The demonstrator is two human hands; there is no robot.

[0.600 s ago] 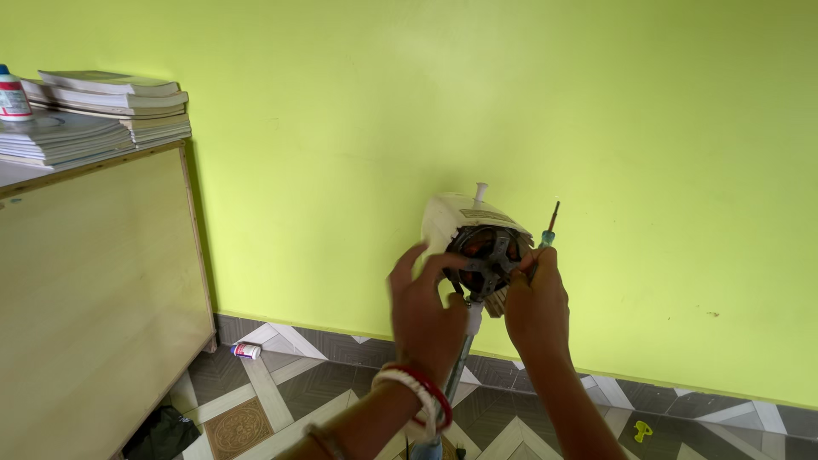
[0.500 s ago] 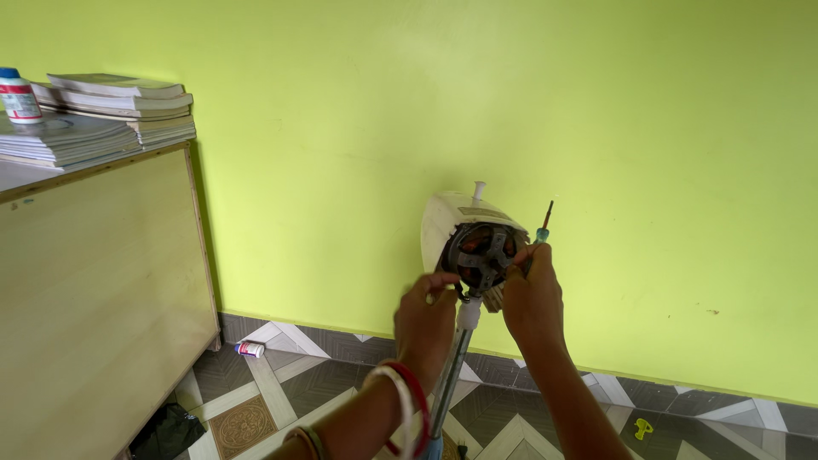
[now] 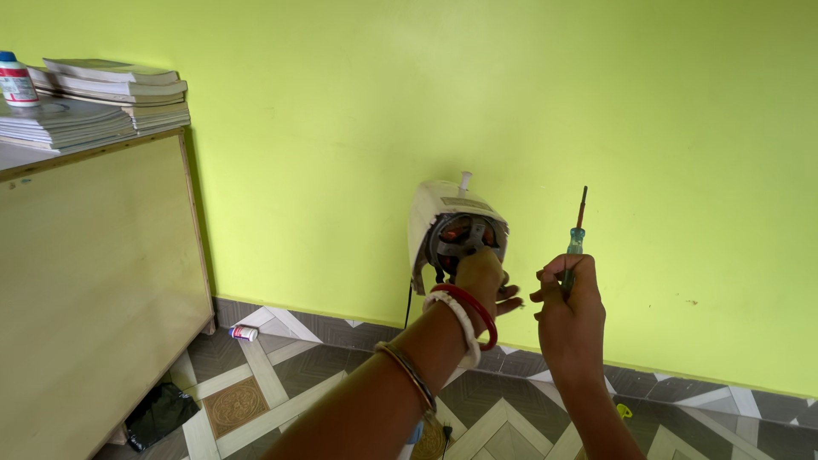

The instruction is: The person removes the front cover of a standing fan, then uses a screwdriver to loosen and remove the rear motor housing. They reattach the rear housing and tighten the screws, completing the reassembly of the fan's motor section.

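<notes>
We see a small white bottle (image 3: 17, 78) with a blue cap and a red and white label on top of the wooden cabinet (image 3: 102, 281), at the far left, just beside a stack of books (image 3: 94, 106). On the floor near the cabinet's corner lies a small white tube (image 3: 243, 333) with a red band.

A white fan motor housing (image 3: 443, 217) is sitting at the centre of the frame against the green wall — its front is standing open, exposing a dark round motor with coppery windings and a metal bracket across it, and a small white knob is sticking up from its top. Just to the right, well clear of the housing, a slim screwdriver (image 3: 577, 234) with a translucent blue-green handle is pointing its shaft straight up.
</notes>
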